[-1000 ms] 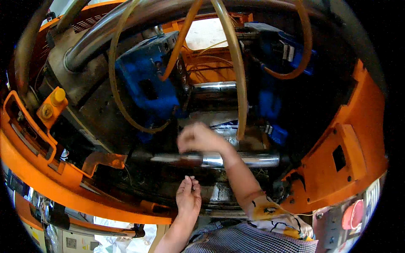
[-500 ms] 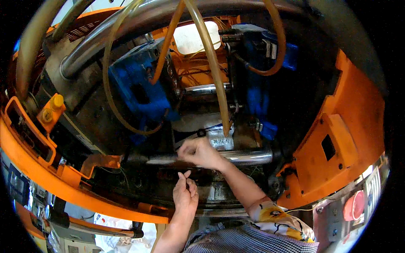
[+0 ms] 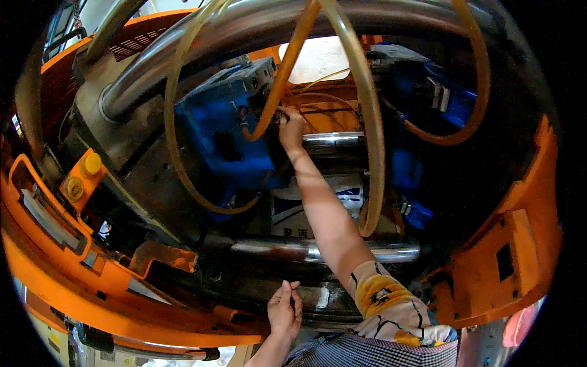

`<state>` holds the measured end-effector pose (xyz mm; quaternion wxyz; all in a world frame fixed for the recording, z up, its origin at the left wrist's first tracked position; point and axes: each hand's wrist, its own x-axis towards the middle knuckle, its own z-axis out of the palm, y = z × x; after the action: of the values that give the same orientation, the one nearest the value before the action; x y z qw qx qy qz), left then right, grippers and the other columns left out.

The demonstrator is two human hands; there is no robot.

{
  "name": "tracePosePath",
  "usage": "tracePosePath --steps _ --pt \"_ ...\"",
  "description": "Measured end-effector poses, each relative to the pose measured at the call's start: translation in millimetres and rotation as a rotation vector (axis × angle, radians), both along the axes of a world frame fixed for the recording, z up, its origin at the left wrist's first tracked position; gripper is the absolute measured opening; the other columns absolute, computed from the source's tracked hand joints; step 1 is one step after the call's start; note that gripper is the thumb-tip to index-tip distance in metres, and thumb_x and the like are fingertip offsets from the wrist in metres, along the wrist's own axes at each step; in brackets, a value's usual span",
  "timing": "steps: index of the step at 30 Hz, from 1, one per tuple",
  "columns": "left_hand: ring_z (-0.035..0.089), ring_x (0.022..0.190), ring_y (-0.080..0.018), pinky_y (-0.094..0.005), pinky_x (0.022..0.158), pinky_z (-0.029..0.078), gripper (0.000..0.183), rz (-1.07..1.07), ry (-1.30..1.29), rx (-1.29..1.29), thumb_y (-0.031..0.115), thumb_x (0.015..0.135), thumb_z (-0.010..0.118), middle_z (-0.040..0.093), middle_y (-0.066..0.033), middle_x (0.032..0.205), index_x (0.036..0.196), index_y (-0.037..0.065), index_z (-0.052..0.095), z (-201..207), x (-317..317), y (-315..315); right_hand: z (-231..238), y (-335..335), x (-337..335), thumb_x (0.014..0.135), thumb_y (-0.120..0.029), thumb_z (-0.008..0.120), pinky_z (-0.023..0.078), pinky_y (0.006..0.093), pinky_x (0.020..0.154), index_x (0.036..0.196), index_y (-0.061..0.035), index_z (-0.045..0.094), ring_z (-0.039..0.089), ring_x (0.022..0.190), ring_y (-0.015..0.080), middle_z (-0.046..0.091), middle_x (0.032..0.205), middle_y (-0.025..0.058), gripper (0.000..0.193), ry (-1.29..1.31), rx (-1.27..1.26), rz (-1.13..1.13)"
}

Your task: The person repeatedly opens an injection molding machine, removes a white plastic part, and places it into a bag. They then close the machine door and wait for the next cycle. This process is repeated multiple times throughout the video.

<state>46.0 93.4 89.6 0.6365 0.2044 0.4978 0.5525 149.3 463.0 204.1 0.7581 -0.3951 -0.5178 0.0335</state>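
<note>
My right hand [image 3: 292, 129] reaches far forward between the two blue mould halves. Its fingers are bent in a pinch at the inner face of the left blue mould half [image 3: 235, 137], beside an amber hose [image 3: 281, 79]. What they grip, if anything, is hidden. Nearer to me, my left hand [image 3: 285, 311] is held low with its fingers curled together; I cannot make out what lies in them. Beneath my right forearm is a white printed sack [image 3: 290, 214], lying behind a shiny metal bar [image 3: 275, 248]. The right blue mould half [image 3: 406, 165] stands mostly in shadow.
Clear yellowish hoses [image 3: 373, 134] loop down in front of the moulds. A thick steel bar [image 3: 147, 70] crosses above. Orange machine guards [image 3: 153, 318] curve along the near left and right sides. A yellow knob [image 3: 92, 163] sits at the left.
My right hand has moved forward from above the near metal bar to the left mould half. The dark shape beyond it is gone from there. My left hand stays low, fingers curled. The view has shifted.
</note>
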Motion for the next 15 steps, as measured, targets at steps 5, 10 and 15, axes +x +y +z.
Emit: tracePosePath --steps 5,10,15 --pt "0.039 0.045 -0.0078 -0.0198 0.038 0.029 0.03 0.024 -0.041 -0.016 0.031 0.091 0.051 0.046 0.0009 0.059 0.095 0.002 0.054 -6 -1 5 -6 19 -1 0.076 -0.003 0.063 0.046 0.0373 0.075 0.106 -0.0025 0.06 0.063 0.082 0.03 0.066 0.084 0.0146 0.03 0.0 -0.053 -0.124" --pt "0.039 0.045 -0.0079 -0.0198 0.037 0.029 0.03 0.014 -0.033 -0.007 0.032 0.09 0.052 0.046 0.0013 0.059 0.095 0.002 0.056 -9 -4 6 -3 19 -7 0.076 -0.007 0.065 0.046 0.0372 0.075 0.109 -0.0026 0.058 0.063 0.081 0.0302 0.066 0.083 0.0143 0.034 0.052 -0.057 -0.083" --pt "0.037 0.042 -0.0078 -0.0203 0.036 0.029 0.029 -0.026 -0.027 0.013 0.032 0.091 0.051 0.047 0.0014 0.06 0.094 0.003 0.057 -8 -2 5 -42 72 7 0.076 -0.003 0.062 0.047 0.0381 0.073 0.111 -0.0005 0.057 0.063 0.08 0.0314 0.066 0.083 0.0154 0.035 -0.149 0.069 -0.31"
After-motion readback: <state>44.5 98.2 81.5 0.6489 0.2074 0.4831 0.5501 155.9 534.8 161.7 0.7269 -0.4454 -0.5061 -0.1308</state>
